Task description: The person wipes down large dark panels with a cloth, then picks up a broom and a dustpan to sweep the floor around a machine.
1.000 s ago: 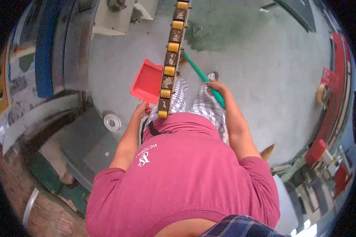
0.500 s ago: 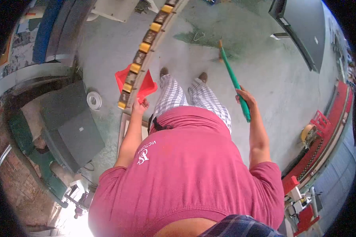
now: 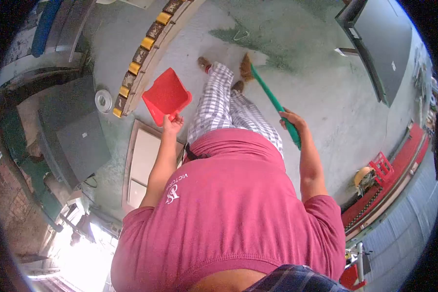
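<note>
My left hand (image 3: pixel 173 123) is closed on the near end of a red dustpan (image 3: pixel 167 97), which is held out in front of my left leg. In my right hand (image 3: pixel 293 120) is the green handle of a broom (image 3: pixel 273 98), slanting forward and to the left. Its brown bristles (image 3: pixel 246 68) are by the floor close to my right shoe (image 3: pixel 238 86). The bristle tips point away from me; whether they touch the floor I cannot tell.
A curved rail with yellow and dark blocks (image 3: pixel 147 43) runs along the left of the dustpan. A white ring (image 3: pixel 103 101) and a dark grey cabinet (image 3: pixel 82 135) are further left. A dark panel (image 3: pixel 382 48) stands at right, a red crate (image 3: pixel 382 166) below it.
The broom head has swung left toward my feet, its bristles now plainly showing. The dustpan has come out from behind the rail, which has shifted left in view. My legs have moved in a step.
</note>
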`<action>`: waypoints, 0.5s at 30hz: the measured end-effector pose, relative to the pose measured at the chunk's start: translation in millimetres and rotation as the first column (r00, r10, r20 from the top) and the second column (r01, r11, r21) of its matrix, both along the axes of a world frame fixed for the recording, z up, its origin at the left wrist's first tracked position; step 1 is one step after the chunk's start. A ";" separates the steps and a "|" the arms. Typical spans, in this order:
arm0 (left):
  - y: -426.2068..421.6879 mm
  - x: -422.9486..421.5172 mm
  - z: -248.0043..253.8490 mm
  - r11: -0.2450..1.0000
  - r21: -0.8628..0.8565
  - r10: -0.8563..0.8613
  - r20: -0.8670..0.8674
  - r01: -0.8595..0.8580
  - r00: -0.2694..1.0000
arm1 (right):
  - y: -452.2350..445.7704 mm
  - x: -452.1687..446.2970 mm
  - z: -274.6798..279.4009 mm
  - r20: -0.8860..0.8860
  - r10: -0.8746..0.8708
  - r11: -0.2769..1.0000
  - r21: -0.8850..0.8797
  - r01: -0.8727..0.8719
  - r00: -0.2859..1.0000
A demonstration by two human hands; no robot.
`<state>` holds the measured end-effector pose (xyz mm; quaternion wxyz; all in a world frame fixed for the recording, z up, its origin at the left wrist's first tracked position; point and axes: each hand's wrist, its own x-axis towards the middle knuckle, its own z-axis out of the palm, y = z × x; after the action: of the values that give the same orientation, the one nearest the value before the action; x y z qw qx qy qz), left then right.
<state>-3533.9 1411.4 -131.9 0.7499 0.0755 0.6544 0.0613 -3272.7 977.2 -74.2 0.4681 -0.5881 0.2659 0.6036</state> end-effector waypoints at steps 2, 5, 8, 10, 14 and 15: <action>-3.7 -4.7 7.0 0.998 -0.028 0.046 -0.063 -0.048 0.997 | -21.2 2.7 -0.6 0.000 -0.003 1.000 0.008 0.003 1.000; -3.3 1.3 15.0 0.995 -0.057 0.077 -0.101 -0.083 0.992 | -38.9 22.9 -4.8 -0.003 -0.019 0.999 -0.037 0.019 1.000; -9.5 8.1 24.8 0.999 -0.010 0.033 -0.091 -0.034 0.995 | -47.5 31.7 1.6 0.133 -0.044 0.994 -0.090 0.057 0.990; -12.6 11.8 25.8 0.996 -0.067 0.059 -0.006 -0.059 0.998 | -42.5 31.5 14.3 0.170 -0.059 0.992 -0.102 0.077 0.984; -14.8 19.5 20.3 0.995 -0.074 0.068 0.006 -0.067 0.998 | -24.5 29.7 47.8 0.181 -0.129 0.990 -0.039 0.139 0.975; -14.3 22.1 18.0 0.996 -0.082 0.034 0.000 -0.034 0.999 | -17.9 30.4 53.5 0.141 -0.185 0.983 0.040 0.181 0.972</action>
<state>-3511.8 1397.1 -113.9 0.7518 0.0334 0.6569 0.0470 -3242.3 959.3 -20.7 0.5476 -0.5970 0.2763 0.5172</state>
